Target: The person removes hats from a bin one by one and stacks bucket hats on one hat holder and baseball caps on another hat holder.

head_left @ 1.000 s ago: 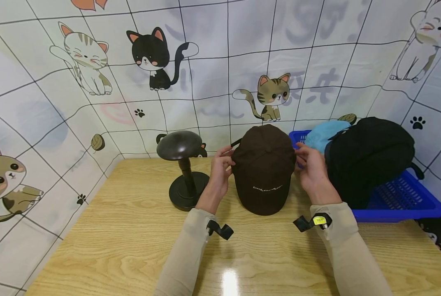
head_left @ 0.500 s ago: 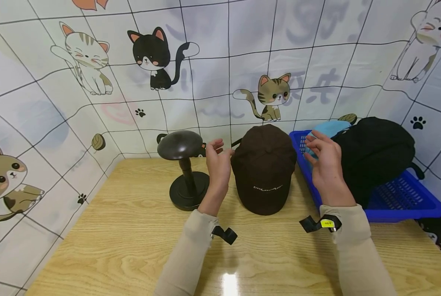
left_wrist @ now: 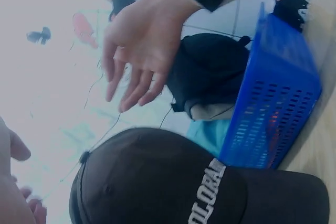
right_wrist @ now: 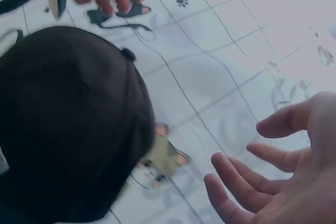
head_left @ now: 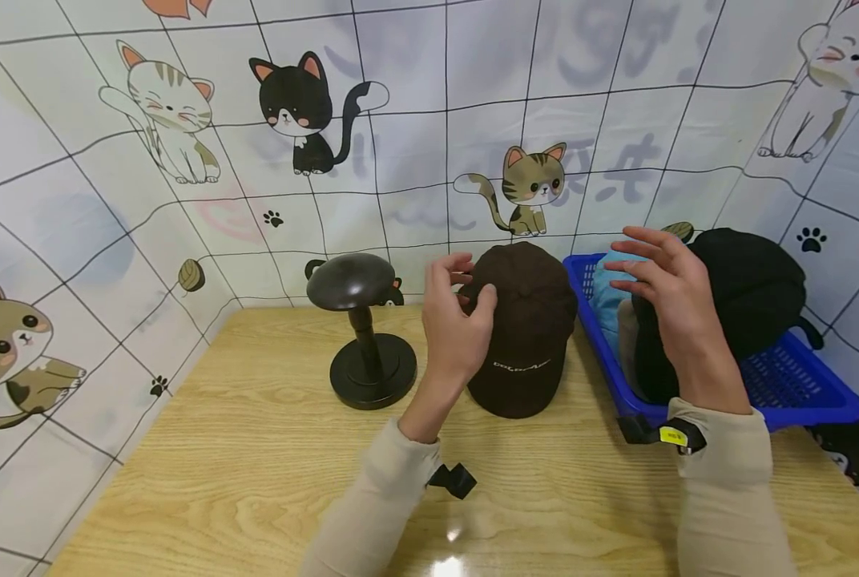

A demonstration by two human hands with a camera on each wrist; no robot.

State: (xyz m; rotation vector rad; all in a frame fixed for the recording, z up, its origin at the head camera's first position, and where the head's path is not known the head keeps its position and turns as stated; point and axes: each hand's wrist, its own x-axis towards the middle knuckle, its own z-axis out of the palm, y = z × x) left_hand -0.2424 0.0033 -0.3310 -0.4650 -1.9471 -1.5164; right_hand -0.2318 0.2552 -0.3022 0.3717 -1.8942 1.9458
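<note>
A dark brown baseball cap [head_left: 526,340] with white lettering stands upright near the wall, brim down toward the front; what holds it up is hidden. My left hand [head_left: 457,324] hovers before the cap's left side, fingers loosely bent and holding nothing. Farther right, my right hand [head_left: 678,300] is raised before the blue basket [head_left: 797,417], its fingers spread and free. Seen from the left wrist, the right hand [left_wrist: 149,40] hangs apart from the cap [left_wrist: 142,174]. The right wrist view has a gap between the cap [right_wrist: 68,114] and the right hand [right_wrist: 289,171].
Left of the cap stands a black hat stand [head_left: 352,282] with a bare domed top. Inside the basket are a black cap [head_left: 750,280], a light blue item [head_left: 606,300] and something beige [head_left: 627,340]. A cat-patterned wall covering [head_left: 415,208] closes off the wooden table's [head_left: 256,449] back.
Both hands have let go of the cap's sides. The right hand has moved right and up over the basket; the left has shifted right, in front of the cap. The cap stays put.
</note>
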